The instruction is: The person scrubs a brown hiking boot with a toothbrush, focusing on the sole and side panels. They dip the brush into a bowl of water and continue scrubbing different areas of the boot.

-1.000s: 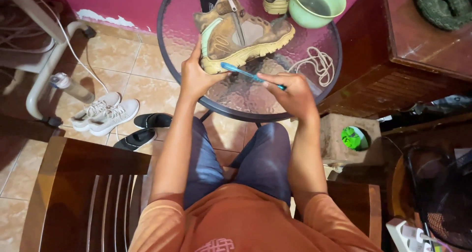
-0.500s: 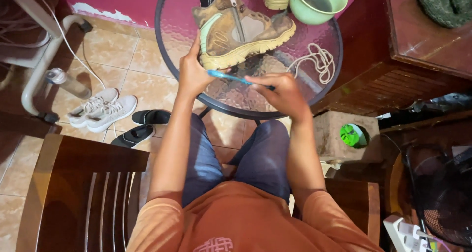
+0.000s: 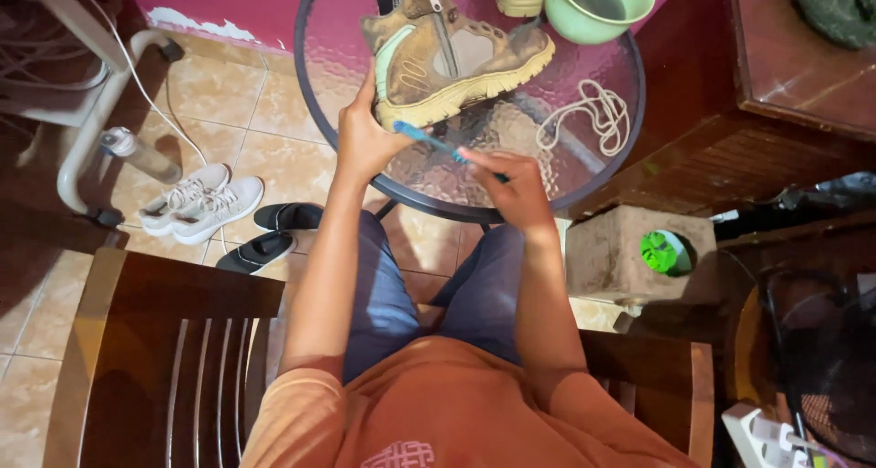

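Seated at a round glass bench (image 3: 584, 171), cleaning footwear. Tan boot (image 3: 456, 53) lying on its side at about 12 o'clock on the glass, sole edge turned toward the sitter, zip open, laces out. Left hand (image 3: 365, 140) at the boot's heel end, at about 9 o'clock of the shoe, fingers curled closed round the heel and sole rim to steady it. Right hand (image 3: 513, 187) at about 6 o'clock of the boot, fingers pinched closed on a blue toothbrush (image 3: 438, 143), handle angled up to the left, head touching or just short of the pale sole edge; cannot tell which. Loose cream lace (image 3: 589, 117) coiled at 3 o'clock of the boot, apart from it; green bowl (image 3: 598, 5) of water at 1 o'clock, near the toe. Second shoe only partly in view at the top edge. On the floor at 9 o'clock, white sneakers (image 3: 201, 202) and black slippers (image 3: 274, 233). Likely step: scrubbing the sole rim near the heel. Next move, by judgement, calls for short strokes along the welt with the heel held firm so the boot does not slide on the smooth glass, and a reach across the lace to wet the brush without tipping the bowl.
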